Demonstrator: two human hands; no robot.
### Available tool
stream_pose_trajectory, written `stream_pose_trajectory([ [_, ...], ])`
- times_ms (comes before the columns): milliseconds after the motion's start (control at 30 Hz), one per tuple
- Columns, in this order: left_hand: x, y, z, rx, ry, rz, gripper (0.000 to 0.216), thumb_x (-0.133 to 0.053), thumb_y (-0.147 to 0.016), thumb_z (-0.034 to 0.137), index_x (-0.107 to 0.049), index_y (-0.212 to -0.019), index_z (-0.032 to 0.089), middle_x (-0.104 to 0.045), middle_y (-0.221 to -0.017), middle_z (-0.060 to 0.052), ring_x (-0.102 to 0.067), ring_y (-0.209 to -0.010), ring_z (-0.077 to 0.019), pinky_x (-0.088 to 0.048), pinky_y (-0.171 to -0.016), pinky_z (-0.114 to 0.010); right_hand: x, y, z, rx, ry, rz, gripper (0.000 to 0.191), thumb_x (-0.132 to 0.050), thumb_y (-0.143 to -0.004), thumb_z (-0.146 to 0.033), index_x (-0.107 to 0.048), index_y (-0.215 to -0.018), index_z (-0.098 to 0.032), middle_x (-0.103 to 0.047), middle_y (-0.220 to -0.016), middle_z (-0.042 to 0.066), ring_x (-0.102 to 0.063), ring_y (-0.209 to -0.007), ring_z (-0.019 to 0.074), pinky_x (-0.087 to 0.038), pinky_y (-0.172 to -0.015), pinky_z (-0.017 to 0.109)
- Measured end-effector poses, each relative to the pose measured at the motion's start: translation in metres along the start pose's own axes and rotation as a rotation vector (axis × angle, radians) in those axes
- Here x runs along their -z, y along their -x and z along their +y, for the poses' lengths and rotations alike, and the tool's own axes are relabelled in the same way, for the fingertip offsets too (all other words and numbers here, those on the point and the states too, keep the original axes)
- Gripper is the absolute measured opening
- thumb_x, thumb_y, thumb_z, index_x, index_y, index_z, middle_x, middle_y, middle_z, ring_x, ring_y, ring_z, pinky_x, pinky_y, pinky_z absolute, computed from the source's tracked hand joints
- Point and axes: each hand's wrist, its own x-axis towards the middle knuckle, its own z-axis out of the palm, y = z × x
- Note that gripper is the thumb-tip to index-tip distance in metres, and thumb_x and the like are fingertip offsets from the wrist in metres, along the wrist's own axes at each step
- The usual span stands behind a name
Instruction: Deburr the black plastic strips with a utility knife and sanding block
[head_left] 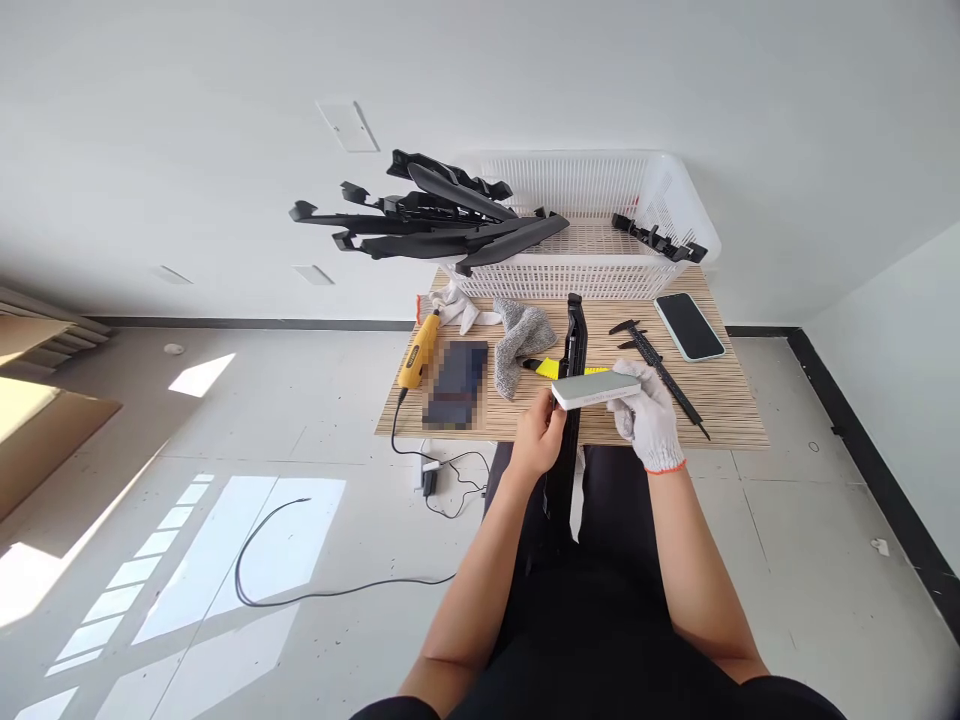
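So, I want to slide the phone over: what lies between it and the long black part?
A black caliper lies slantwise on the table between the phone and the long black part, as the head view shows.

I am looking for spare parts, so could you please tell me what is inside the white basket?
One black plastic part lies at the right end of the basket; more black parts are piled over its left rim. Its front wall hides part of the floor.
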Motion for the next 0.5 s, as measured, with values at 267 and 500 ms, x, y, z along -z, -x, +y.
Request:
stream_pose_trajectory([
  [267, -0.001, 0.001, 0.003, 0.03, -0.043, -0.006, 0.023, -0.04, -0.098, 0.039, -0.044, -0.082, 0.023, -0.041, -0.062, 0.004, -0.04, -0.056, -0.0133, -0.028, -0.058, -0.026, -0.005, -0.005, 0.004, 0.032, 0.027, 0.057, 0.044, -0.072, -0.073, -0.045, -0.053, -0.109, -0.027, -0.067, -0.076, -0.003, -0.061, -0.05, 0.0127, -0.04, -0.04, 0.021],
  [500, -0.004, 0.001, 0.003, 0.052, -0.106, 0.036, 0.026, -0.04, -0.098, 0.039, -0.041, -0.077, 0.023, -0.04, -0.057, 0.004, -0.041, -0.053, -0.0133, -0.027, -0.056, -0.027, -0.012, -0.008, 0.011, 0.194, 0.046, 0.101, 0.035, -0.075, -0.076, -0.029, -0.055, -0.104, -0.027, -0.064, -0.096, -0.002, -0.061, -0.063, 0.0097, -0.052, -0.053, 0.026],
])
